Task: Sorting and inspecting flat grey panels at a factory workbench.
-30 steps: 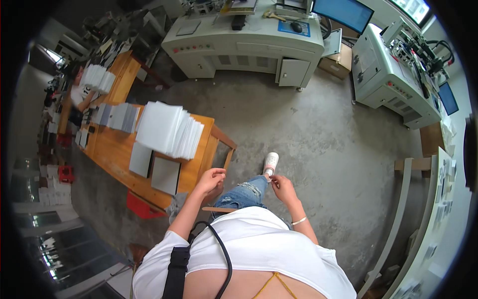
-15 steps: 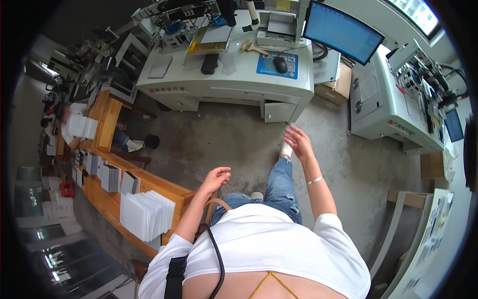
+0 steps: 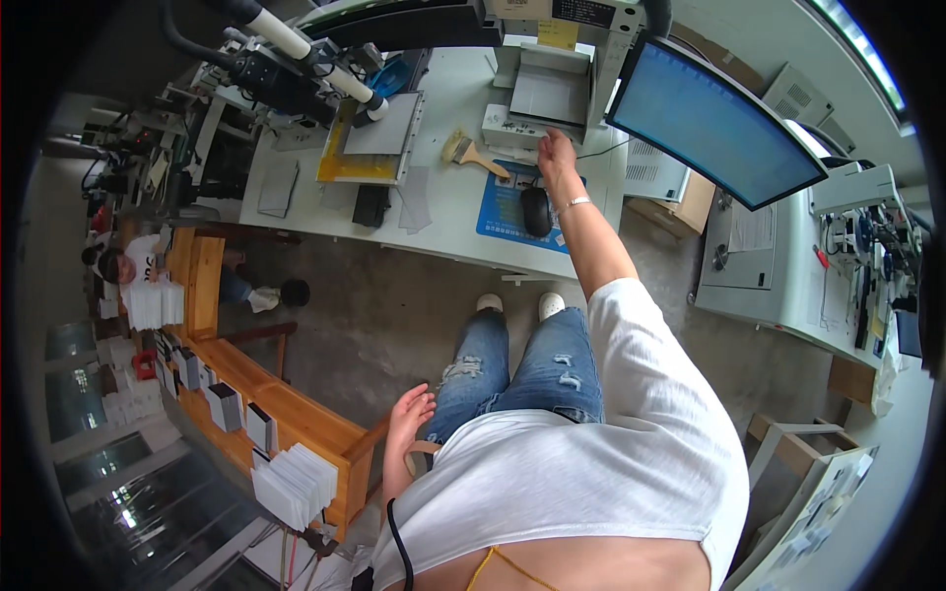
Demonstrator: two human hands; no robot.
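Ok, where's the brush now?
In the head view's upper middle, the brush lies on the white worktop, left of the right hand, by the blue mouse mat.

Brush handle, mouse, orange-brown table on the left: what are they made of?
Brush handle: probably wood, smooth-looking; pale tan. Mouse: likely plastic; black rounded shell, finish unclear. Table: apparently varnished wood; warm orange-brown, slight sheen, though veneer is possible.

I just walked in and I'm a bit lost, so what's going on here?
A person stands at a white workbench, right hand stretched out beyond the black computer mouse to the front of a white tray; whether it touches the tray is unclear. The left hand is by the left hip, apparently empty. A wide paintbrush lies beside the mouse, and a monitor is on at the right.
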